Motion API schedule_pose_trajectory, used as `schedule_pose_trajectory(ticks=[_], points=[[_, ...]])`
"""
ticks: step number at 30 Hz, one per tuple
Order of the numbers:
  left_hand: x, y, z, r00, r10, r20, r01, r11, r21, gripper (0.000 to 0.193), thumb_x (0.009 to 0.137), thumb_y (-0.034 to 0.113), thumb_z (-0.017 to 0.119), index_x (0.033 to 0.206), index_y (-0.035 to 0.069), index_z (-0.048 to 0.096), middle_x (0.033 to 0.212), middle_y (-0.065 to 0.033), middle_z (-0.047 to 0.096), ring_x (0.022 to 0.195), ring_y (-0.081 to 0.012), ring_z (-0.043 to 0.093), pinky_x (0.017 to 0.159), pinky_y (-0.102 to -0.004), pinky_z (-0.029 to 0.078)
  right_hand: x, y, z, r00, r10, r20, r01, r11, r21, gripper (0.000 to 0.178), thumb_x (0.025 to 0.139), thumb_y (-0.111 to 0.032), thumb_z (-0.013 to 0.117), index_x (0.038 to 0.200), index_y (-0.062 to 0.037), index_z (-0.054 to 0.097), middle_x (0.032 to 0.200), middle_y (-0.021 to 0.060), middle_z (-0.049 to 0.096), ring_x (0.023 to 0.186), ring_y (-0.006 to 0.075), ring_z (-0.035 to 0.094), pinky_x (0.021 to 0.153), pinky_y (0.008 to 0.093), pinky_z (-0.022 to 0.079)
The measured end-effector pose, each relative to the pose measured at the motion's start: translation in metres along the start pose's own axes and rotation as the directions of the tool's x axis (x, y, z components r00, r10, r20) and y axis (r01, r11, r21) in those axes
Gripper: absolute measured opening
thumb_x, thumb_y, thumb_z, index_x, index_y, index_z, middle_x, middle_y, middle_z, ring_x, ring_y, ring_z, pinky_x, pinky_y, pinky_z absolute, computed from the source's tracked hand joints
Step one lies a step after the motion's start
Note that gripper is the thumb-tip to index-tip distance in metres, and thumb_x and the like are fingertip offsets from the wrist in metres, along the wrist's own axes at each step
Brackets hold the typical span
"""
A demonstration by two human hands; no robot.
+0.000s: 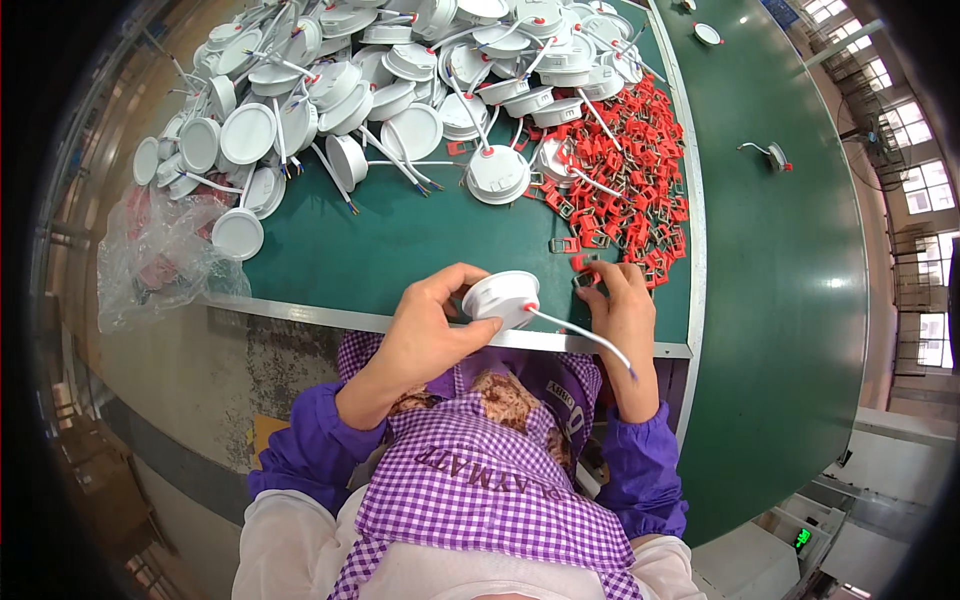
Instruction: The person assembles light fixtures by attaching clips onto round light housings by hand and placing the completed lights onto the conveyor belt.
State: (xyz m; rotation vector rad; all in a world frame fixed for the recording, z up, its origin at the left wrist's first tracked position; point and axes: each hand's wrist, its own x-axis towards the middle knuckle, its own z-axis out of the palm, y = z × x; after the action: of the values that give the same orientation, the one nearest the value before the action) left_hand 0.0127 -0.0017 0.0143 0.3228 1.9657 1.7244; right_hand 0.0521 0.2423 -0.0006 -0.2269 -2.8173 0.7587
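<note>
My left hand (425, 325) grips a white round downlight (498, 300) by its rim, just above the table's near edge. A white cable (580, 330) leaves the lamp's back at a red grommet and hangs toward my right wrist. At the near edge of a heap of red spring clips (635, 175), my right hand (622, 305) has its thumb and fingers closed on one red clip with metal parts (586, 279). Another red clip (565, 245) lies loose just beyond it.
A large pile of white downlights with cables (400, 70) covers the table's far side. Clear plastic bags (160, 245) hang over the left corner. The green table (380, 260) has a metal edge. Right of it runs a green conveyor belt (780, 330) carrying a few downlights (776, 156).
</note>
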Motion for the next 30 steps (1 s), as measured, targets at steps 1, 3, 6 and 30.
schedule_pose_trajectory(ticks=[1,3,6,30], points=[[0.0,0.0,-0.002,1.0,0.023,0.019,-0.023,1.0,-0.011,0.036,0.083,0.001,0.069,0.117,0.004,0.055,0.107,-0.0062,0.064,0.094,-0.0117,0.063,0.083,-0.0278,0.053,0.001,-0.001,0.001,1.0,-0.003,0.0,0.003,1.0,0.003,0.026,0.081,-0.008,0.072,0.105,-0.003,0.064,0.098,0.0174,0.061,0.08,0.0355,0.063,0.07,0.0423,0.052],[0.002,-0.007,-0.001,0.998,-0.043,0.044,0.056,0.93,-0.364,0.034,0.087,0.004,0.068,0.118,0.005,0.055,0.109,-0.007,0.064,0.095,-0.0137,0.064,0.084,-0.0295,0.054,0.003,-0.002,0.0,0.996,0.005,0.089,-0.005,1.0,0.003,0.024,0.079,-0.007,0.071,0.1,-0.0025,0.06,0.102,0.0174,0.059,0.084,0.0386,0.063,0.071,0.0467,0.05],[0.002,-0.011,0.007,0.985,-0.135,0.11,0.172,0.65,-0.74,0.03,0.093,0.011,0.064,0.12,0.007,0.054,0.112,-0.0077,0.064,0.097,-0.0173,0.066,0.085,-0.0337,0.056,0.006,0.005,0.001,0.993,-0.039,0.115,0.038,0.999,0.011,0.022,0.08,-0.005,0.069,0.1,-0.003,0.059,0.094,0.0168,0.061,0.083,0.0383,0.063,0.07,0.0463,0.05],[0.006,-0.006,0.021,0.997,-0.055,-0.06,0.036,0.958,-0.286,0.033,0.085,0.001,0.071,0.116,0.002,0.058,0.102,-0.0019,0.065,0.091,-0.0067,0.061,0.078,-0.0234,0.052,-0.017,-0.053,0.011,0.983,-0.146,-0.115,0.182,0.885,0.428,0.012,0.087,0.005,0.064,0.099,0.0015,0.061,0.089,0.0132,0.065,0.078,0.0258,0.066,0.067,0.0342,0.052]])
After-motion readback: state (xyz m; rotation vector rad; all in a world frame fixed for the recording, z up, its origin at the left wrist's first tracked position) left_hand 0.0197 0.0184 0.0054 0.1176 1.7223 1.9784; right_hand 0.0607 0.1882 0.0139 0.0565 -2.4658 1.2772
